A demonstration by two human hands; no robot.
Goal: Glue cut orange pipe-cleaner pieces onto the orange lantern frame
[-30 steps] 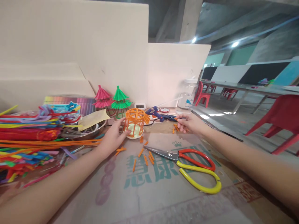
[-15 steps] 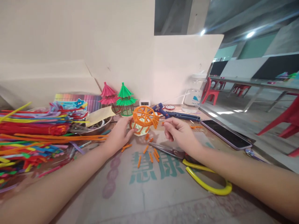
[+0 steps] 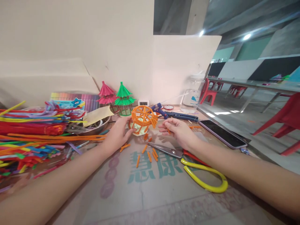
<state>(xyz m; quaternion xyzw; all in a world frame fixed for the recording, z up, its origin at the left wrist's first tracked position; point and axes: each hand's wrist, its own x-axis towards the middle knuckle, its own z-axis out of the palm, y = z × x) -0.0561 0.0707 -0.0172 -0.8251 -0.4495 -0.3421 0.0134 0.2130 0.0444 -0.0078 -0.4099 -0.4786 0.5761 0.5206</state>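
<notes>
Reads as a craft workroom or classroom in a bare-concrete hall; can't tell which. Evidence: pipe-cleaner bundles [image 3: 25,127] and marker set [image 3: 87,100] at 9 o'clock, glue gun [image 3: 159,109] near centre, scissors [image 3: 173,151] between 4 and 5, all on one tabletop [image 3: 140,206]. Past the pale partition [image 3: 187,59]: long metal-legged table [image 3: 248,83] and red chairs [image 3: 292,109] at 3, raw concrete ceiling [image 3: 234,14] at 1–2.
</notes>
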